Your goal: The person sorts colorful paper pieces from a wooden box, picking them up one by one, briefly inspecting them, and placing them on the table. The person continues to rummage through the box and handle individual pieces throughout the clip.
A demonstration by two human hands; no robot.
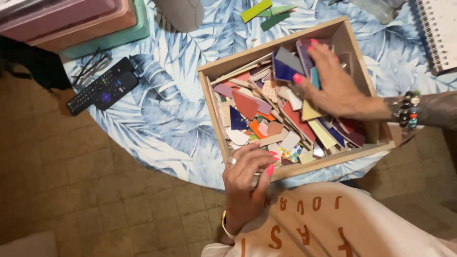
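Nearest the lens, a cream shirt (328, 223) with orange lettering, soft and creased. Just above it, the left hand (245, 183), ringed and with pink nails, curling half-closed over the near rim of the shallow wooden box (216, 102), fingertips touching the edge, gripping nothing loose. Resting on the counter (166, 123) under a blue leaf-print cloth, that rectangular box running its long axis from near-left to far-right, far corner pointing away toward a spiral notebook (440, 33). Filling the box, a heap of flat, hard-edged tile shards (266, 114): triangles, strips and curved bits in red, navy, purple, orange, cream and yellow, glossy on some faces. Pressing down on the heap at the box's far end, the right hand (333, 83), fingers spread wide and flat, beaded bracelets at the wrist; unclear whether any shard is being pinched. Lying at the left on the cloth, a black remote (102, 86); beyond the box, 3 green strips (267, 12). Stacked at the top left, pastel plastic bins (76, 21).
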